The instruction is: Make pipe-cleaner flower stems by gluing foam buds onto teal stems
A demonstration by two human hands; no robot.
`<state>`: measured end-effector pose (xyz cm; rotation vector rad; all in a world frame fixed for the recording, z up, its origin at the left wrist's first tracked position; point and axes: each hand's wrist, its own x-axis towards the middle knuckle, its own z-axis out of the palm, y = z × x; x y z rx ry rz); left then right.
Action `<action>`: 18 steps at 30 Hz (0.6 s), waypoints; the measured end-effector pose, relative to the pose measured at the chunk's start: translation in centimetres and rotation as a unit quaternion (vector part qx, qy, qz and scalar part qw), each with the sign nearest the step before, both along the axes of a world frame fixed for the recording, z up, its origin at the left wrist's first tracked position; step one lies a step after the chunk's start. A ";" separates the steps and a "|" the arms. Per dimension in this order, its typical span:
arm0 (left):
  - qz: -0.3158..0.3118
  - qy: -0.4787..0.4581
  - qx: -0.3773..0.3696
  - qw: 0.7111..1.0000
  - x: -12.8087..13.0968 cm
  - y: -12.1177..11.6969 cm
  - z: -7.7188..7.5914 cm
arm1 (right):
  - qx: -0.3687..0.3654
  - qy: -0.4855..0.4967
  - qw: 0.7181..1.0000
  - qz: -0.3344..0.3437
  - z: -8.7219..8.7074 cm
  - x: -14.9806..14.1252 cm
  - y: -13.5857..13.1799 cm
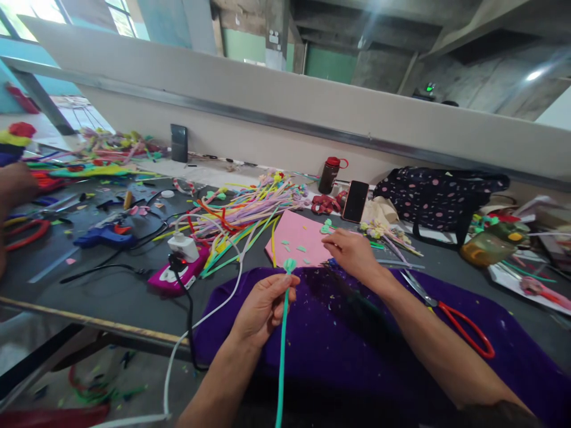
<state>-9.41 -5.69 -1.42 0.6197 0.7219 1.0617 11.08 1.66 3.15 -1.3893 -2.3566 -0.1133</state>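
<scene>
My left hand (263,306) is closed round a teal pipe cleaner stem (282,351) with a small green bud (289,264) at its tip, held upright over a purple cloth (339,333). My right hand (352,252) reaches forward to the pink foam sheet (297,241), fingers pinched at small green cut pieces (326,227) lying there. What the fingers hold is too small to make out.
A heap of coloured pipe cleaners (241,217) lies behind the sheet. Red-handled scissors (450,315) rest on the cloth at right. A blue glue gun (104,235), a pink power strip (178,270), a phone (355,201), a bottle (330,174) and a spotted bag (437,199) stand around. Another person's hand (15,184) is at far left.
</scene>
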 end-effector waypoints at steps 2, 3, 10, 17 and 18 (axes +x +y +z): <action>-0.003 0.012 -0.006 1.000 0.2 -0.2 -0.1 | 0.030 0.092 0.995 0.005 0.0 2.2 -1.4; -0.005 0.017 -0.008 1.000 0.4 -0.3 -0.1 | 0.038 0.129 0.991 0.001 -0.1 3.5 -2.1; -0.047 0.037 0.006 0.998 2.9 -0.2 0.9 | 0.033 0.214 0.959 -0.182 -1.5 11.8 -6.7; -0.064 0.046 0.032 0.996 6.4 1.0 1.8 | -0.064 0.170 0.964 -0.195 -2.6 13.9 -5.1; -0.061 0.049 0.035 0.996 6.7 1.1 1.7 | -0.080 0.193 0.957 -0.200 -2.5 13.9 -4.7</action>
